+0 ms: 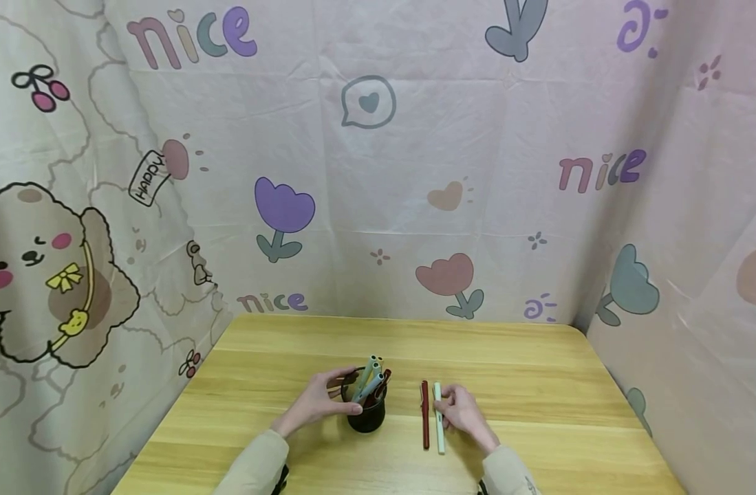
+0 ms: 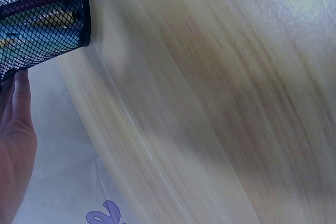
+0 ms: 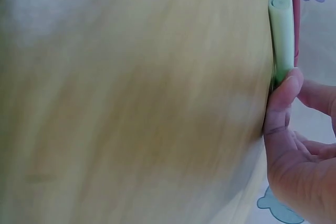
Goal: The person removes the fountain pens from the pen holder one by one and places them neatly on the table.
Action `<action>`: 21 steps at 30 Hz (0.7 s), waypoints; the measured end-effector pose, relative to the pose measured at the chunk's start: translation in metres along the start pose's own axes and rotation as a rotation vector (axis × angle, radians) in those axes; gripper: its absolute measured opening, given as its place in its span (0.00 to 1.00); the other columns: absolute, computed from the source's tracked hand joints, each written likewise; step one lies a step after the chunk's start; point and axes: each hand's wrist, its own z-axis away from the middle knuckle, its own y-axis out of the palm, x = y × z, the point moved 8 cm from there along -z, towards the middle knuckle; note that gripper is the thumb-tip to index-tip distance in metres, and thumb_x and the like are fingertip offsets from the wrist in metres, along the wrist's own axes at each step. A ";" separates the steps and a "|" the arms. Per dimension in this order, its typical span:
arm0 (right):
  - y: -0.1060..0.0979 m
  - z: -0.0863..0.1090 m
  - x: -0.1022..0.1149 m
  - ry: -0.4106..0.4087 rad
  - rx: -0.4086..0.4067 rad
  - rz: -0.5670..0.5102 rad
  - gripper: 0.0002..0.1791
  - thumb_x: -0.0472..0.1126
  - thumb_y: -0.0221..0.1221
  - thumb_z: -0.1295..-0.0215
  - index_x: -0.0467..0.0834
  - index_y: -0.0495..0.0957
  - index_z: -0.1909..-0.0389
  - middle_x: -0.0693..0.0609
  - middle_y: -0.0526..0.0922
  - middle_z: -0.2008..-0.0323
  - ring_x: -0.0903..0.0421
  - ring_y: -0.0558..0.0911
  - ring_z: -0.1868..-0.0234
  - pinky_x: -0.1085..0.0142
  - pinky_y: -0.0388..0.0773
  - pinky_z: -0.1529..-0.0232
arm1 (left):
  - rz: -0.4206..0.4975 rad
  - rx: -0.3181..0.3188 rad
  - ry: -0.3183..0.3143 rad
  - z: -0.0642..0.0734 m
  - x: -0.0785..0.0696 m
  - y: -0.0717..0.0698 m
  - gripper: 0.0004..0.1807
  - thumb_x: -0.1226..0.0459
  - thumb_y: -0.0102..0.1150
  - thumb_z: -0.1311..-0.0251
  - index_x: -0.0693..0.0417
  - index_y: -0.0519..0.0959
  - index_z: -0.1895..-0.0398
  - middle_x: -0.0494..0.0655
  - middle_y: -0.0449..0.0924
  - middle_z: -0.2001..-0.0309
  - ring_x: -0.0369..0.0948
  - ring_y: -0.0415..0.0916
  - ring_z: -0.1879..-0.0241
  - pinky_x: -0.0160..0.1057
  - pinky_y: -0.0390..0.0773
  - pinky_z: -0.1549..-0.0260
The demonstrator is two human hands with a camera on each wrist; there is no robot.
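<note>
- one bare left hand (image 1: pixel 318 399) curls thumb and fingers partway round a round, black wire-mesh cup (image 1: pixel 366 421), upright with several slim coloured pens (image 1: pixel 371 386) leaning inside.
- to the cup's right, above a yellow wood-grain table (image 1: pixel 538 392), a bare right hand (image 1: pixel 466 414) pinches the far half of a slim, pale green pen (image 1: pixel 440 434), thumb and finger closed on it; whether it lies on the wood or just off it cannot be told.
- a slim, dark red pen (image 1: pixel 425 421) lies just beside, on the cup's side.
- a firm pinch and a straight lift would best spare the red neighbour a nudge.
- light, even pressure from the left should steady the cup without tipping it.
</note>
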 end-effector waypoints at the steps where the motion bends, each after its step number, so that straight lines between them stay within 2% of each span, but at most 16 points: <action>1: 0.000 0.000 0.000 0.001 0.001 -0.002 0.19 0.31 0.63 0.35 0.25 0.71 0.48 0.47 0.77 0.76 0.59 0.77 0.84 0.66 0.81 0.84 | 0.004 0.001 0.000 0.000 0.000 0.000 0.44 0.58 0.77 0.48 0.58 0.69 0.28 0.67 0.69 0.30 0.65 0.72 0.35 0.55 0.80 0.38; 21: 0.003 -0.004 -0.005 0.022 0.024 0.014 0.20 0.34 0.62 0.33 0.26 0.71 0.46 0.46 0.78 0.74 0.59 0.78 0.84 0.64 0.83 0.83 | 0.014 0.006 0.002 0.000 0.001 0.000 0.43 0.59 0.78 0.49 0.58 0.69 0.29 0.66 0.69 0.31 0.65 0.72 0.35 0.56 0.79 0.37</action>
